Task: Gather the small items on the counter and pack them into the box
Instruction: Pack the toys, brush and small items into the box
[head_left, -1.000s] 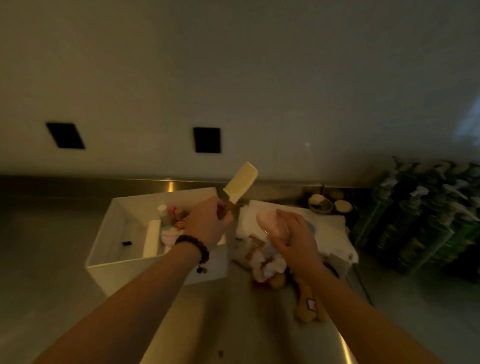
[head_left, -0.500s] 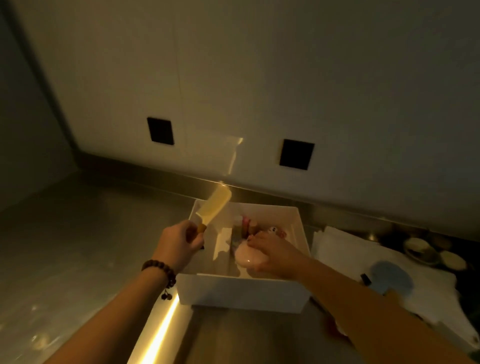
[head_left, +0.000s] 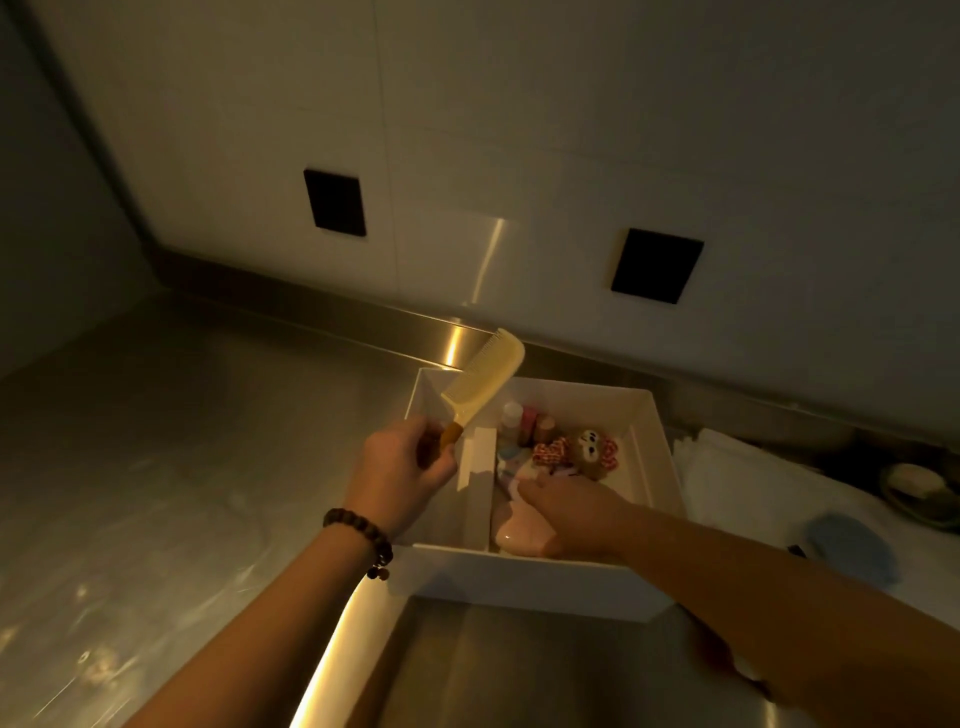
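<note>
A white open box (head_left: 654, 447) stands on the steel counter against the back wall. My left hand (head_left: 400, 473) grips the handle of a pale yellow comb (head_left: 483, 382), which points up and right over the box's left rim. My right hand (head_left: 566, 506) reaches down inside the box, its fingers resting on a pink rounded item (head_left: 514, 535) at the box's near side. Small bottles (head_left: 527, 421), a red patterned piece (head_left: 550, 453) and a small plush toy (head_left: 592, 449) lie at the back of the box. A white divider (head_left: 475, 457) stands inside on the left.
A white cloth (head_left: 737, 488) lies right of the box with a blue item (head_left: 852, 545) on it and a small dish (head_left: 914, 486) beyond. Two black wall sockets (head_left: 335, 202) sit above the counter. Bare steel counter (head_left: 156, 467) stretches to the left.
My right hand carried the pink item from the cloth into the box and has lowered it to the bottom. My left hand holds the comb, now over the box's left rim. The view swung left.
</note>
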